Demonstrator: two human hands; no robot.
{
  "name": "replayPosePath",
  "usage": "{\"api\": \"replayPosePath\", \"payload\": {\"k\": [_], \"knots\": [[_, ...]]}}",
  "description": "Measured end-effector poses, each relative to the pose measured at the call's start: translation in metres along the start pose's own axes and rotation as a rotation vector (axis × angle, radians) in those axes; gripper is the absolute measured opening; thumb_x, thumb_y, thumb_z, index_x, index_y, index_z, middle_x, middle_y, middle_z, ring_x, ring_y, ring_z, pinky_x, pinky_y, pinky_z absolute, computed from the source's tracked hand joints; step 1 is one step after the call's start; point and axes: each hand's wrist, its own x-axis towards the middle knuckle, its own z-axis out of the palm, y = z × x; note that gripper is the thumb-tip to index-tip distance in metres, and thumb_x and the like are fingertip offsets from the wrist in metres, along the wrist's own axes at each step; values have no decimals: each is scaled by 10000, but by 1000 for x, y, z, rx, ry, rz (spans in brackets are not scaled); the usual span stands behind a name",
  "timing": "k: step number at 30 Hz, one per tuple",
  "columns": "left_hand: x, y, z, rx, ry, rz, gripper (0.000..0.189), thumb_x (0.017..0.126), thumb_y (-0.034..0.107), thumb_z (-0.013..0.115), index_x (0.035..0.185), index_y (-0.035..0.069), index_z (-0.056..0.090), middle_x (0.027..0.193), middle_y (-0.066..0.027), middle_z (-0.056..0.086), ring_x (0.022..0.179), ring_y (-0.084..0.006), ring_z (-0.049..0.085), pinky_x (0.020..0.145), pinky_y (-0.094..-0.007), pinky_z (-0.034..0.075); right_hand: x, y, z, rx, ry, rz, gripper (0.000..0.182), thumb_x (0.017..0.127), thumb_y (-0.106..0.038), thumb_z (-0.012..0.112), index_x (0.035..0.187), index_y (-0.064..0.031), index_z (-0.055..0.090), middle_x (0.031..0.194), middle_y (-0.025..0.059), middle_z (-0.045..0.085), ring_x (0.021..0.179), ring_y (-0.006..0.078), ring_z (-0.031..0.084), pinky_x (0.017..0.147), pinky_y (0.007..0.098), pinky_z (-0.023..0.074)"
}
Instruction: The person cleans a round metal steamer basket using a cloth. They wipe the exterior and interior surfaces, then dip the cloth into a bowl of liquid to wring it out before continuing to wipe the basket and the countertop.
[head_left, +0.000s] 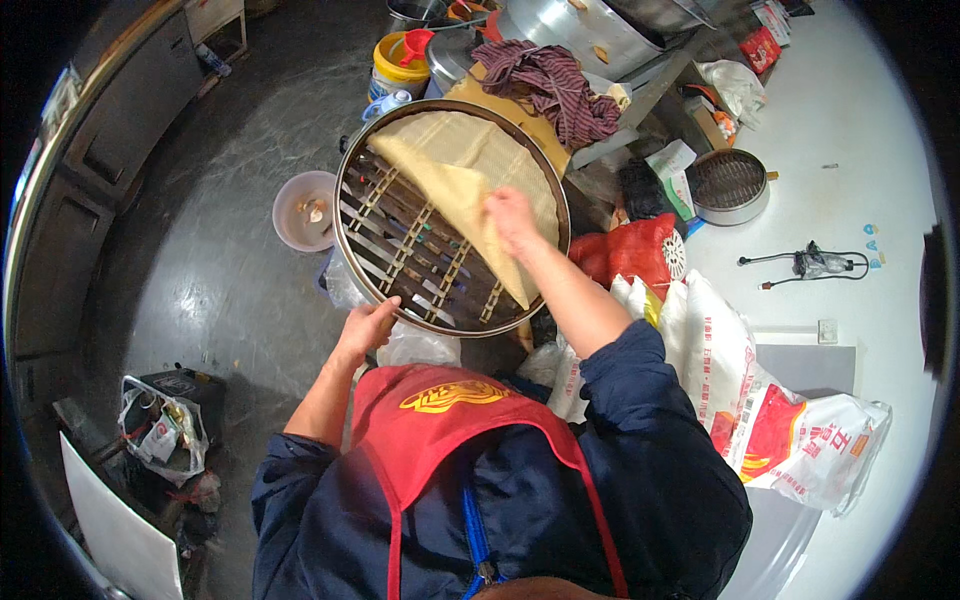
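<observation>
A large round steamer basket (339, 225) with a metal rim and a slatted base is held up in front of my red apron. My left hand (372, 327) grips its rim at the near left, thumb on top. Inside, a pale yellow mesh steamer liner (472, 142) covers the far and right part of the slats. My right hand (511, 217) pinches the liner, whose left part is folded back over itself. That fold leaves the wooden slats (409, 247) bare on the left and near side, and floor things show through their gaps.
A plastic basin (304, 210) with some scraps sits on the floor at left. Beyond the basket are a yellow bucket (397, 66), a crumpled striped cloth (551, 86) and a big metal pot (581, 34). White sacks (720, 352) and a red mesh bag (637, 247) crowd the right. A lined bin (165, 427) stands lower left.
</observation>
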Motion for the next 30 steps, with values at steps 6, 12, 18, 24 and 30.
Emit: {"api": "replayPosePath", "payload": {"k": [6, 12, 18, 24, 30], "knots": [[-3, 15, 11, 354, 228, 12, 803, 783, 756, 560, 691, -37, 650, 629, -143, 629, 596, -249, 628, 593, -380, 488, 30, -27, -177, 441, 505, 65, 177, 883, -157, 491, 893, -38, 622, 882, 104, 628, 782, 256, 621, 690, 424, 530], [66, -43, -6, 513, 347, 26, 829, 788, 595, 590, 1208, -117, 526, 1130, -329, 626, 1128, -392, 604, 957, -422, 454, -57, -158, -366, 657, 528, -325, 381, 922, -289, 575, 1183, -11, 569, 1145, 146, 629, 1049, 331, 608, 920, 482, 495], [83, -49, -6, 230, 413, 184, 542, 761, 386, 613, 1032, -83, 611, 975, -274, 678, 956, -360, 670, 851, -431, 498, -112, -158, -429, 102, 681, -463, 310, 953, -240, 553, 1120, 15, 604, 1046, 125, 634, 968, 266, 632, 834, 424, 522], [46, -21, 8, 228, 636, 193, 394, 743, 303, 618, 969, -19, 638, 835, -186, 690, 818, -297, 675, 776, -391, 508, -56, 33, -333, -341, 237, -50, 373, 931, -339, 626, 1059, 7, 680, 974, 76, 693, 907, 150, 605, 835, 302, 478], [-15, -4, 42, -172, 678, 337, 187, 772, 35, 564, 943, -40, 561, 769, -115, 610, 648, -222, 631, 532, -340, 531, -23, 109, -200, -245, -389, 318, 494, 893, -432, 679, 1095, 18, 676, 1024, 55, 687, 936, 135, 585, 847, 306, 461]]}}
